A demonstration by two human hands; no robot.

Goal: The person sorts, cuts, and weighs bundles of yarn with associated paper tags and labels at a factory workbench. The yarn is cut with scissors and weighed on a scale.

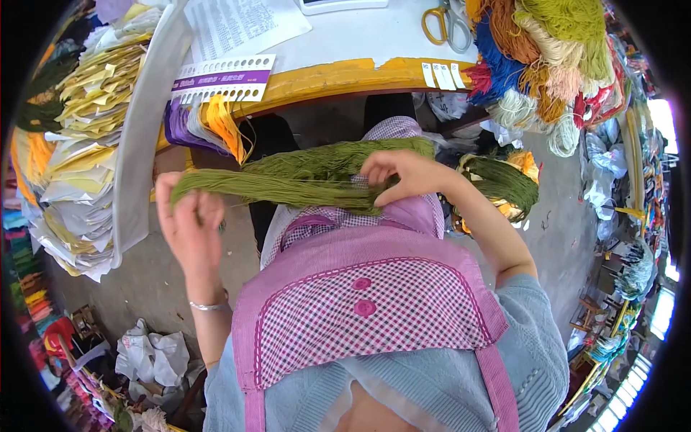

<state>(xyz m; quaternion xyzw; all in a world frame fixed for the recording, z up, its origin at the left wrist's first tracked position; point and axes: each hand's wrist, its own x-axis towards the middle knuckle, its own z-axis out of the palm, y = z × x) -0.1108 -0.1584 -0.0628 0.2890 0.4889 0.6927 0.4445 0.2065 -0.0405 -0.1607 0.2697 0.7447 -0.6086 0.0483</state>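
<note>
A skein of olive-green thread (288, 189) is stretched sideways above my lap between my two hands. My left hand (188, 223) has its curled fingers in the skein's left end, slightly blurred. At the other end, my right hand (412, 176) curls its thumb and fingers round the threads; its fingertips are partly hidden. More green thread (345, 155) lies across my lap just behind the held skein. Under it shows my pink checked apron (360, 309).
The table (338, 36) ahead bears printed paper (241, 29), scissors (446, 27), a punched purple-white card (223, 78) with hanging threads and a pile of coloured skeins (536, 57). Stacked paper packets (93, 129) stand left. A dark green bundle (507, 189) is at right.
</note>
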